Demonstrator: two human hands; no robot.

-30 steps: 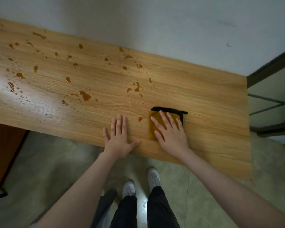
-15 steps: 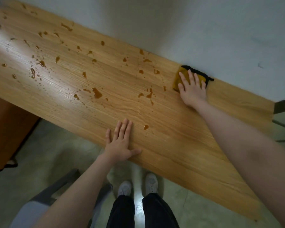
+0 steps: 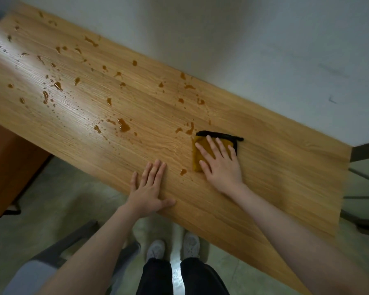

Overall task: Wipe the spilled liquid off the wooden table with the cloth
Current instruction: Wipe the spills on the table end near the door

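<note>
You're mid-wipe: your right hand [image 3: 221, 167] presses flat, fingers straight, no grip, on the yellow black-edged cloth [image 3: 202, 150] on the wooden table [image 3: 275, 177]. Next, sweep toward ten o'clock through the brown droplets [image 3: 124, 125]; left hand [image 3: 148, 191] braces flat.

Right hand [image 3: 221, 167] flat on yellow cloth [image 3: 197, 155], left hand [image 3: 148, 191] flat on wooden table [image 3: 275, 177], brown drops [image 3: 124, 125] everywhere.
</note>
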